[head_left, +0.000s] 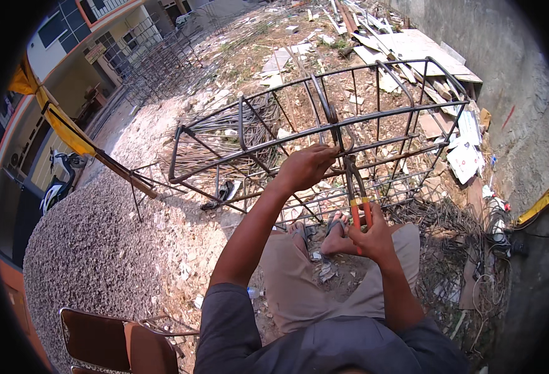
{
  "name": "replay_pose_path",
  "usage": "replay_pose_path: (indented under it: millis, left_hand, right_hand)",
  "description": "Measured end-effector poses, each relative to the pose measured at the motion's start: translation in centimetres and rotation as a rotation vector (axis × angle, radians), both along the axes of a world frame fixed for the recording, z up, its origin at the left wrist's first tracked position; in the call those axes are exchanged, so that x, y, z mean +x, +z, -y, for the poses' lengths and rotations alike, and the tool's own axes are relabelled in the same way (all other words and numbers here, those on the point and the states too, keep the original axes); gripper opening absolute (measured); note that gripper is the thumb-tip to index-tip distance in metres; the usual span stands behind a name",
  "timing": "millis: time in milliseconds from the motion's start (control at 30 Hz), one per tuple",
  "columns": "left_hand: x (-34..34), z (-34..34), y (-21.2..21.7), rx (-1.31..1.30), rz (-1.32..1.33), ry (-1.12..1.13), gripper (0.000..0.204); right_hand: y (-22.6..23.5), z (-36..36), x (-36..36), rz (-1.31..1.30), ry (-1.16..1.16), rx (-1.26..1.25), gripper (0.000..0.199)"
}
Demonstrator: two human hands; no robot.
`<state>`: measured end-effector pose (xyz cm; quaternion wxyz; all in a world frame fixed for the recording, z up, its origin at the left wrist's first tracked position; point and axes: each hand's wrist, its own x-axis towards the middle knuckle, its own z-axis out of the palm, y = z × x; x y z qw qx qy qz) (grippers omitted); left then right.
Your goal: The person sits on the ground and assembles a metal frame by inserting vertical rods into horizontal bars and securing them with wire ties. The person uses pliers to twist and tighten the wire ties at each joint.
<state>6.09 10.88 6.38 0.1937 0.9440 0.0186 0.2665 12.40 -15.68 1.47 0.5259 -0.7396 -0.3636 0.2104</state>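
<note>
A long rebar cage (281,145) of dark steel bars and bent stirrups stands across the view in front of me. My left hand (312,167) is closed at its near upper bar, beside several stirrups bunched together (329,112). The fingertips are partly hidden, so the exact bar they grip is hard to tell. In my right hand (374,238) are pincers with orange handles (362,215), gripped from below. Their dark jaws point up and meet the cage's steel just right of my left hand; whether they bite on wire cannot be made out.
Rebar rods (224,137) lie behind the cage. A gravel heap (93,249) and a brown folding chair (97,340) are at left. Tangled wire (440,224) and scrap boards (412,50) lie by the concrete wall (505,81) at right. A yellow cloth-wrapped pole (68,128) leans at left.
</note>
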Motion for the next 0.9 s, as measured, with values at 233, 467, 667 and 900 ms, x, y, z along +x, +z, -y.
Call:
replay_pose_path:
  millis: [233,467,667,900]
  left_hand:
    - [0.6,1.0,0.7,-0.015,-0.015,-0.006,0.027]
    - [0.2,0.7,1.3,-0.032,-0.049,-0.019,0.026]
    - [0.5,0.7,1.0,-0.036,0.001,-0.044,0.025]
    - [0.0,0.2,0.3,0.007,0.047,-0.031,0.024]
  right_hand:
    - [-2.5,-0.5,1.8,0.565,-0.266,-0.151,0.055]
    - [-3.9,0.3,5.8,-0.396,0.367,0.1,0.054]
    - [-1.6,0.7,4.5,-0.801,0.282,0.118,0.028]
    - [1.5,1.0,3.9,-0.312,0.187,-0.102,0.039]
